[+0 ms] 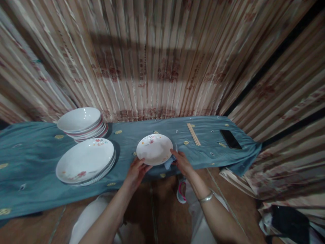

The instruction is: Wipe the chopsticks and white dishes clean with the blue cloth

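Observation:
I hold a small white plate [154, 148] with a floral print above the front edge of a table covered in blue cloth [38, 156]. My left hand [135, 171] grips the plate's near-left rim. My right hand [180, 162] is closed on the near-right rim, with a light blue rag [168, 164] bunched under its fingers against the plate. A metal bangle [206, 197] sits on my right wrist.
A stack of large white plates [85, 161] lies to the left, and a stack of white bowls [81, 123] behind it. Wooden chopsticks [193, 134] and a black phone [230, 139] lie at the right. A striped curtain hangs behind.

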Demonstrator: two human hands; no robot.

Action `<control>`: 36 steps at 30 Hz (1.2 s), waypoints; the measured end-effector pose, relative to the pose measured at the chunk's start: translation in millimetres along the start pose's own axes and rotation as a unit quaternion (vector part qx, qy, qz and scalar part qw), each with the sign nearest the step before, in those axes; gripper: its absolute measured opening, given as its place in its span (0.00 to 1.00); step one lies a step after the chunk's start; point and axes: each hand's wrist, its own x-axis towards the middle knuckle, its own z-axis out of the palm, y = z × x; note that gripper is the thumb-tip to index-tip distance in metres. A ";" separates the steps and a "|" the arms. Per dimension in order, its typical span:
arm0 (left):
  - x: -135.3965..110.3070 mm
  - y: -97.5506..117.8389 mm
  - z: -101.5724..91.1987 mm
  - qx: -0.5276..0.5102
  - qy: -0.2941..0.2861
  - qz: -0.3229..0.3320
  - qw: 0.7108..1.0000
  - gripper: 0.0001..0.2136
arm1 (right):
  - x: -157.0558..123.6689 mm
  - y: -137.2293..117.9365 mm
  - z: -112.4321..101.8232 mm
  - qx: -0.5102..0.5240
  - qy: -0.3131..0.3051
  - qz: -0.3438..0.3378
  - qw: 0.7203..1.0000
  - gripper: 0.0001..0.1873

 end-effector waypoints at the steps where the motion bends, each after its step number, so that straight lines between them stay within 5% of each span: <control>1: 0.5 0.2 -1.0 0.002 0.003 0.005 1.000 0.17 | 2.4 0.2 -4.0 -0.040 0.005 -0.026 0.999 0.21; 4: 1.2 -1.2 -3.9 0.012 0.006 0.022 1.000 0.19 | 8.8 -1.7 -16.3 -0.181 0.053 -0.157 0.969 0.23; 8: 1.8 -7.7 -7.8 0.040 0.016 0.027 0.999 0.24 | 9.8 -5.0 -19.8 -0.357 0.120 -0.274 0.885 0.23; 14: 3.0 -9.7 -5.9 0.058 0.005 0.042 0.997 0.27 | 0.4 3.4 4.4 -0.559 0.009 -0.355 0.749 0.25; 17: 2.0 -4.7 -3.1 0.043 0.002 0.029 0.999 0.24 | -3.4 2.4 8.6 -0.609 -0.007 -0.347 0.713 0.24; 21: -0.1 -0.4 -2.5 0.040 0.007 0.012 0.999 0.24 | -4.4 -8.6 2.7 -0.609 -0.004 -0.365 0.704 0.19; 28: -4.2 0.6 -4.1 0.051 -0.025 0.027 0.998 0.37 | -6.7 -18.7 2.4 -0.628 -0.141 -0.307 0.701 0.15; 36: -4.3 1.3 -5.1 0.066 -0.060 0.039 0.995 0.44 | -15.2 -15.6 18.8 -0.450 -0.241 -0.315 0.800 0.14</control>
